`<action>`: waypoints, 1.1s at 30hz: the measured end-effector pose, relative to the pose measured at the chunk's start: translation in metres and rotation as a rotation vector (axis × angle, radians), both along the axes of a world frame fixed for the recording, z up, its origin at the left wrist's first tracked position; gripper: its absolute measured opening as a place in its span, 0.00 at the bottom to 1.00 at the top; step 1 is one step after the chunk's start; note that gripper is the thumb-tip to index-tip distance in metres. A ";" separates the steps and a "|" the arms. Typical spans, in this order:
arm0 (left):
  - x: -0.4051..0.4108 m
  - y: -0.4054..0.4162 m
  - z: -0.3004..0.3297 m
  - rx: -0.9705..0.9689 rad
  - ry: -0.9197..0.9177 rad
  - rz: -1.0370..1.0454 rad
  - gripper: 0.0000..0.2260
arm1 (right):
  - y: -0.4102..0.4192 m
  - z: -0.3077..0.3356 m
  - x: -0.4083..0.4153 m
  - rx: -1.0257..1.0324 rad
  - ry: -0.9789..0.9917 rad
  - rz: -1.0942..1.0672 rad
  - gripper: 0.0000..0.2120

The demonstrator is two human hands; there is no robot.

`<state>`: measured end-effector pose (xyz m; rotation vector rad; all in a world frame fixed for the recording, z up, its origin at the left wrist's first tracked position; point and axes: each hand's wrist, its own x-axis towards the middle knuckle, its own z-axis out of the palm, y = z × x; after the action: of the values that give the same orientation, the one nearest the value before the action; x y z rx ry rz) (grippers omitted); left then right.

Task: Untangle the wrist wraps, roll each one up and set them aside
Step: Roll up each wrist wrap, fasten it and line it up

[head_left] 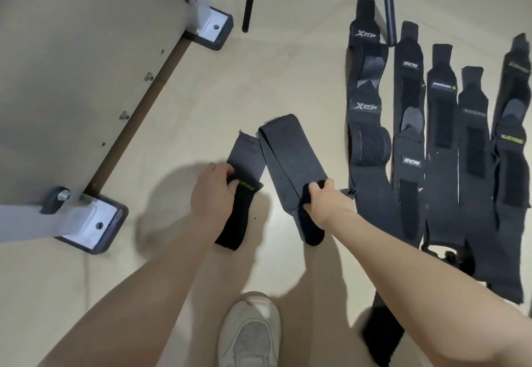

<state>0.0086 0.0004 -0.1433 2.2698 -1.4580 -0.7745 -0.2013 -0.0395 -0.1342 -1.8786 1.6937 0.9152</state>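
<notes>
- Floor is carrying everything; beige, smooth.
- Frame with grey metal legs and bolted feet is sitting upper left, well apart from the wraps.
- Row of wrist wraps is lying flat, side by side, at right; black, logos facing up. Near ends are overlapping in a loose bunch at lower right.
- Two wraps are lying in the middle, forming a V that is spreading toward the person.
- Left wrap, yellow lettering on it, is lying flat on the floor; far end is fraying a little.
- Right wrap is doubling over itself at its far end, near end is running under the hand.
- Left hand: grip is curling over the left wrap's edge, fingers tucking round it near the lettering.
- Right hand: grip is closing on the right wrap, fingers wrapping over its edge, thumb on the near side; a ring is showing on one finger.
- White shoe is standing at bottom centre, between the forearms.
</notes>
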 end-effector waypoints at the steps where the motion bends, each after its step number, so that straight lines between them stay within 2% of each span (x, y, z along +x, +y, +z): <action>1: 0.000 0.000 0.008 -0.040 0.043 -0.001 0.08 | -0.003 0.002 0.000 0.026 -0.004 -0.023 0.16; 3: 0.000 -0.003 0.027 -0.115 0.136 -0.008 0.03 | -0.008 0.009 0.003 0.033 -0.079 -0.060 0.18; 5: -0.003 -0.007 0.054 -0.132 0.294 0.011 0.02 | -0.012 0.017 0.011 -0.054 -0.398 -0.182 0.14; 8: -0.008 -0.016 0.090 -0.141 0.544 0.053 0.05 | -0.015 0.053 0.030 -0.016 -1.014 -0.661 0.15; 10: -0.011 -0.026 0.112 -0.166 0.681 0.092 0.01 | -0.018 0.079 0.036 0.120 -1.265 -0.972 0.18; 12: -0.014 -0.036 0.132 -0.185 0.802 0.148 0.05 | -0.022 0.099 0.035 0.246 -1.417 -1.122 0.27; 13: -0.016 -0.041 0.141 -0.180 0.841 0.162 0.06 | -0.023 0.110 0.033 0.293 -1.461 -1.173 0.31; 15: -0.022 -0.051 0.156 -0.171 0.875 0.131 0.03 | -0.025 0.126 0.028 0.371 -1.529 -1.243 0.31; 16: -0.026 -0.056 0.163 -0.166 0.888 0.107 0.02 | -0.025 0.133 0.025 0.403 -1.576 -1.248 0.30; 18: -0.035 -0.065 0.172 -0.153 0.886 0.084 0.05 | -0.025 0.145 0.018 0.451 -1.676 -1.234 0.29; 20: -0.044 -0.072 0.178 -0.143 0.866 0.078 0.05 | -0.024 0.151 0.010 0.469 -1.751 -1.216 0.31; 22: -0.050 -0.076 0.180 -0.140 0.865 0.090 0.04 | -0.020 0.150 0.004 0.385 -1.782 -1.181 0.31; 26: -0.053 -0.070 0.168 -0.113 0.904 0.096 0.05 | -0.016 0.138 0.000 0.088 -1.779 -1.176 0.12; 30: -0.048 -0.056 0.158 -0.085 0.907 0.025 0.04 | -0.013 0.134 -0.001 -0.059 -1.727 -1.120 0.11; 33: -0.042 -0.051 0.160 -0.114 0.941 -0.044 0.05 | -0.010 0.132 -0.003 -0.233 -1.588 -0.949 0.15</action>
<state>-0.0337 -0.0503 0.0168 1.4192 -1.0336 -1.4515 -0.2046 -0.0500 -0.0021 -0.9290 1.2053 -0.9679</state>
